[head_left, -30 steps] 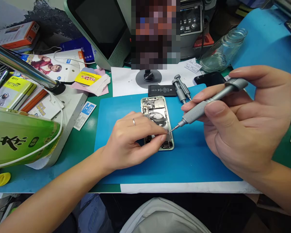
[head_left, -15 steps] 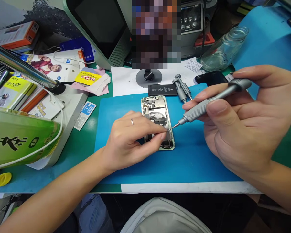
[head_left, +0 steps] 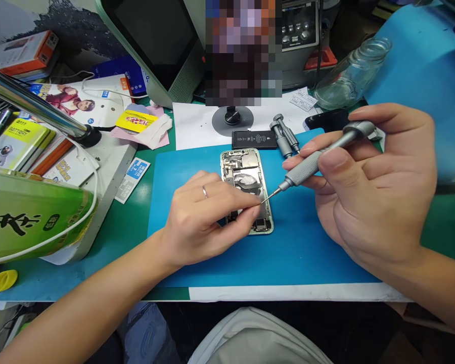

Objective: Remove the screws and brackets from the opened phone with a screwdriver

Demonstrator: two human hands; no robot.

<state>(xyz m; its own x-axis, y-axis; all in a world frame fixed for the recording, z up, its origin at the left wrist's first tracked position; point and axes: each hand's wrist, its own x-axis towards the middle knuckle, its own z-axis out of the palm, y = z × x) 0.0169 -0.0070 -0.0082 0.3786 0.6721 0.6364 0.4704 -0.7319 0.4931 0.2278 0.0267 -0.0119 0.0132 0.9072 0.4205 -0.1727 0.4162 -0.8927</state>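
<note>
Grey and ridged, the screwdriver (head_left: 307, 166) held in the right hand (head_left: 379, 192) pointed to eight o'clock; the left hand (head_left: 208, 220) pinched narrowly around or beside the bit (head_left: 272, 195), I couldn't tell which. The opened phone (head_left: 247, 180) lay at that hand's two o'clock; bracing the right hand seemed wise.

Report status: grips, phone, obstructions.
Right grip holding screwdriver. Left grip pinched at screwdriver tip, contents unclear. Opened phone on blue mat, partly hidden by left grip.
</note>
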